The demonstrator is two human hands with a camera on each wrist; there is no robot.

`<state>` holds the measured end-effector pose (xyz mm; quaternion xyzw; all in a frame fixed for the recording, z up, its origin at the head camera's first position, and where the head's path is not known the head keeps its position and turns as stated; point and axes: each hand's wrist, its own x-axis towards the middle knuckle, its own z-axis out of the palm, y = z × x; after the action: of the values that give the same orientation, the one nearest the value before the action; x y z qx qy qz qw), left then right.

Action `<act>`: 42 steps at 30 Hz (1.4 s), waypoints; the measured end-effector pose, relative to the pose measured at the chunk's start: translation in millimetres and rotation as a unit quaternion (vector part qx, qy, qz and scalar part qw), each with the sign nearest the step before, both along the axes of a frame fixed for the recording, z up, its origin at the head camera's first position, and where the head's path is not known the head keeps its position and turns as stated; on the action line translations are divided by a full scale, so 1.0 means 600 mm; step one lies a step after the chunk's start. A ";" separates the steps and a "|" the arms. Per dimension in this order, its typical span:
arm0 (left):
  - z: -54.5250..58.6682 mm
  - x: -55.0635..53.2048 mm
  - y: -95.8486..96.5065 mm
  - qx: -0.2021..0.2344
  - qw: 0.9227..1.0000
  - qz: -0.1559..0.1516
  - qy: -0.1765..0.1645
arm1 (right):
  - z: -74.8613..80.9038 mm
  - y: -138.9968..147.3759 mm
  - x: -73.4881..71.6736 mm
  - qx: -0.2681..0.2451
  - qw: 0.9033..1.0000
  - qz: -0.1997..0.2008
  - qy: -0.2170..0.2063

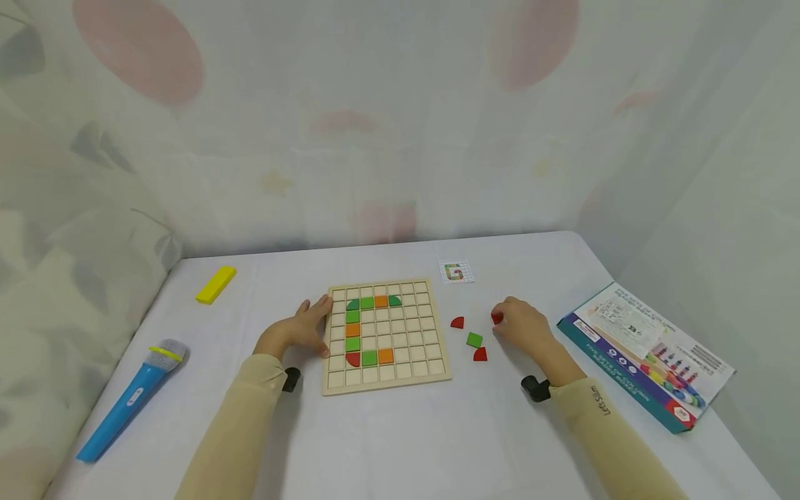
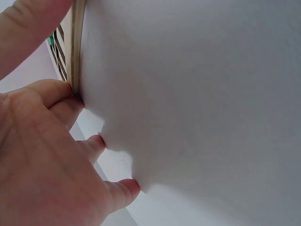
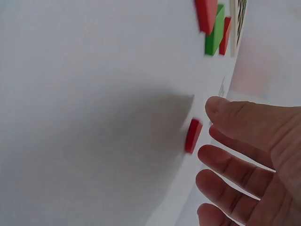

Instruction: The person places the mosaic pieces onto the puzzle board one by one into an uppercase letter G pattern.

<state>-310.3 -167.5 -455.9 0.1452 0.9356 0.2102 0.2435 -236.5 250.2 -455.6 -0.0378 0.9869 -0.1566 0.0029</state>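
My left hand [image 1: 298, 332] rests at the left edge of a wooden grid board [image 1: 400, 328], its thumb and fingers spread and touching the rim. Green, orange and red tiles on the board form a partial outline along the top, left side and bottom. My right hand [image 1: 525, 325] hovers over a red quarter-round tile [image 3: 193, 136]; in the right wrist view its fingers are loosely bent and apart from that tile. Between this hand and the board lie a second red quarter-round [image 1: 457, 322], a green square tile [image 1: 474, 339] and a third red quarter-round [image 1: 480, 354].
A small pattern card [image 1: 456, 271] lies behind the loose tiles. At the right is a printed game box [image 1: 650, 354]. Over on the left are a blue toy microphone [image 1: 128, 403] and a yellow block [image 1: 216, 285]. A fabric backdrop rises behind the white-covered table.
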 end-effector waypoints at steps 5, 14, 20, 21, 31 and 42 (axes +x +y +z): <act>0.000 0.000 -0.002 0.004 1.000 0.001 0.001 | -0.005 0.021 -0.004 0.002 1.000 -0.011 -0.009; 0.000 0.001 -0.002 0.014 1.000 -0.002 0.006 | -0.011 0.018 -0.013 0.000 1.000 -0.019 -0.010; -0.002 0.000 -0.001 0.016 1.000 -0.012 0.010 | -0.009 0.014 -0.019 -0.002 1.000 -0.018 -0.021; -0.001 0.000 -0.001 0.017 1.000 -0.011 0.009 | -0.008 0.014 -0.020 -0.001 1.000 -0.018 -0.024; 0.001 0.000 0.000 0.014 1.000 -0.005 0.007 | -0.003 0.012 -0.033 0.029 0.998 0.014 -0.046; 0.003 0.001 0.002 0.010 1.000 0.004 -0.001 | -0.001 0.009 -0.040 0.056 0.996 0.046 -0.059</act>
<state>-309.5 -166.2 -454.1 0.1436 0.9338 0.2209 0.2422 -260.6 255.7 -456.1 -0.0740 0.9894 -0.1032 0.0706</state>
